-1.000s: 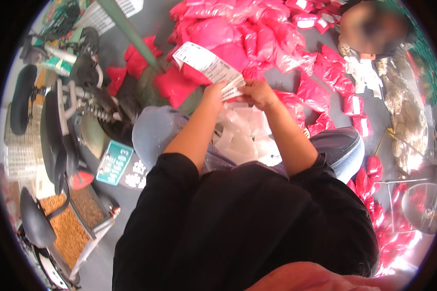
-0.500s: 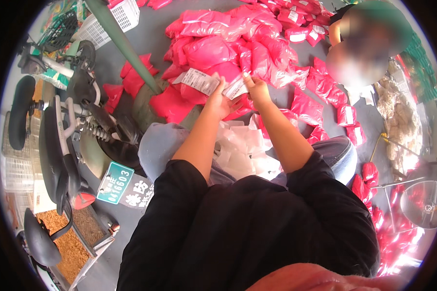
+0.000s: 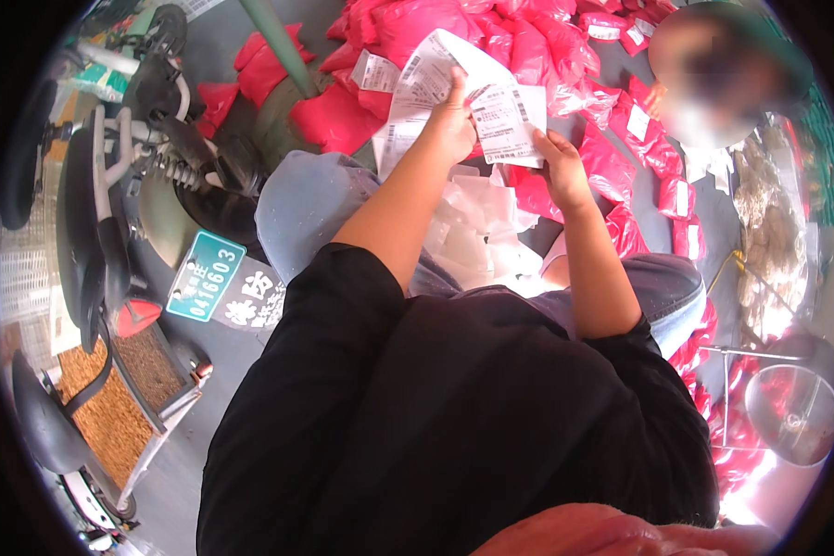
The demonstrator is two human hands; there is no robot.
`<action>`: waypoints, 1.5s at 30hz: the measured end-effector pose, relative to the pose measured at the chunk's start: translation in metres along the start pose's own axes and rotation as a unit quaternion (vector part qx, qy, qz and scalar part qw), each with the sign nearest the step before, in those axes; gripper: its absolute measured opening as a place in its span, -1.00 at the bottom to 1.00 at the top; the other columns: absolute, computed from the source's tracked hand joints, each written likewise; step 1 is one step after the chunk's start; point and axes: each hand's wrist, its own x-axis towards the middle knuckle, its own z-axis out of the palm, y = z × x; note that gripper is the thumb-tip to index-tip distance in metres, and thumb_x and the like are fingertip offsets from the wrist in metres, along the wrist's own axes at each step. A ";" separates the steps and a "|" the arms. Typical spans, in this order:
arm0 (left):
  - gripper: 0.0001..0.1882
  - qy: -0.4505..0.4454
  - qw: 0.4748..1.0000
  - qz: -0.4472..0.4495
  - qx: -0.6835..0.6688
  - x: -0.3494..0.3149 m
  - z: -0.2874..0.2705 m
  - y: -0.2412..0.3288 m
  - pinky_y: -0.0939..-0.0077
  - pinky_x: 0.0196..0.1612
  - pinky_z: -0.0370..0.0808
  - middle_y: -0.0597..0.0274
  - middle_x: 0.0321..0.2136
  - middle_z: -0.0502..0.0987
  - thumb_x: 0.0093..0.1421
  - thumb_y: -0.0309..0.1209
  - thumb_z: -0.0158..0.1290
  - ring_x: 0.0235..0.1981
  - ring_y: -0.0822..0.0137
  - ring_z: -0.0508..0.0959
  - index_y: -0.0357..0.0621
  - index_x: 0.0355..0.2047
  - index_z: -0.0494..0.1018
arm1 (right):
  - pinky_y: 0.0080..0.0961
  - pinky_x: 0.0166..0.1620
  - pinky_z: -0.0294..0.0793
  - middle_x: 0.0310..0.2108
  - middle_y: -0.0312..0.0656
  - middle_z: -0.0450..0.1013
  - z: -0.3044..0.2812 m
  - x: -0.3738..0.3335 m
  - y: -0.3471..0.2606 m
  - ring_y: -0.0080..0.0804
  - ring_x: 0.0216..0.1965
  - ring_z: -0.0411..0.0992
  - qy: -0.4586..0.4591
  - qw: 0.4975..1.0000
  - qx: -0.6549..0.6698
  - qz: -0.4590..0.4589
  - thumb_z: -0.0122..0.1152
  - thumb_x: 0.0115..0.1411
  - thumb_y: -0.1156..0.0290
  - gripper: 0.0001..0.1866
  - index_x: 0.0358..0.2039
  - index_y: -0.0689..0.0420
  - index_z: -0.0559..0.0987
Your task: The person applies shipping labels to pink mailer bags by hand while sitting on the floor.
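A strip of white printed shipping labels stretches between my hands above my lap. My left hand is closed on it near its middle, thumb on top, with more folded labels spreading behind. At the right edge, my right hand pinches the strip between thumb and fingers. Below my hands, crumpled white paper lies between my knees. Just beyond the labels rises a heap of shiny pink plastic parcels; another pink parcel rests by my left knee.
A green pole stands at the far left. An electric scooter with a green plate is parked on my left, near a bin of brown grains. Labelled parcels lie to the right. At the far right sits another person, blurred.
The labels now lie spread wider and higher, where before I held narrow folded ends. My hands have moved apart, the right one lower and further right. The view has tilted downward.
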 end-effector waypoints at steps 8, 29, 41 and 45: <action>-0.70 0.093 0.899 0.275 0.328 0.019 -0.017 -0.005 0.57 -0.19 0.35 0.25 -0.32 0.47 0.07 -0.41 0.03 -0.28 0.43 0.45 -0.28 -0.19 0.36 | -0.70 -0.58 0.26 -0.59 -0.30 0.40 -0.023 -0.017 -0.013 -0.63 -0.62 0.31 0.130 0.964 -0.226 -0.045 0.10 0.02 0.37 -0.76 -0.34 0.26 0.45; 0.00 -0.018 0.925 -0.227 0.302 0.012 0.067 0.040 0.14 -0.24 0.39 -0.05 -0.30 0.46 -0.13 0.45 -0.42 -0.33 0.08 0.48 -0.36 -0.22 0.34 | -0.68 -0.48 0.24 -0.58 -0.33 0.42 -0.046 -0.058 -0.117 -0.65 -0.58 0.28 -0.015 0.987 -0.159 0.004 0.19 0.01 0.23 -0.70 -0.46 0.27 0.53; -0.22 -0.204 0.902 0.051 0.378 0.003 0.101 -0.028 0.53 -0.15 0.37 0.11 -0.14 0.34 -0.03 -0.68 0.02 -0.18 0.39 0.40 -0.18 0.16 -0.13 | -0.67 -0.49 0.29 -0.59 -0.36 0.42 -0.061 -0.028 -0.088 -0.68 -0.57 0.30 -0.011 0.994 -0.106 0.037 0.18 0.03 0.20 -0.71 -0.45 0.21 0.54; -0.27 -0.188 0.910 -0.003 0.370 0.006 0.097 -0.032 0.57 -0.13 0.34 0.14 -0.14 0.33 -0.04 -0.70 0.01 -0.16 0.42 0.38 -0.22 0.14 -0.04 | -0.61 -0.53 0.30 -0.61 -0.28 0.43 -0.072 -0.043 -0.106 -0.59 -0.60 0.33 -0.054 0.937 -0.339 0.067 0.23 -0.03 0.15 -0.67 -0.47 0.20 0.54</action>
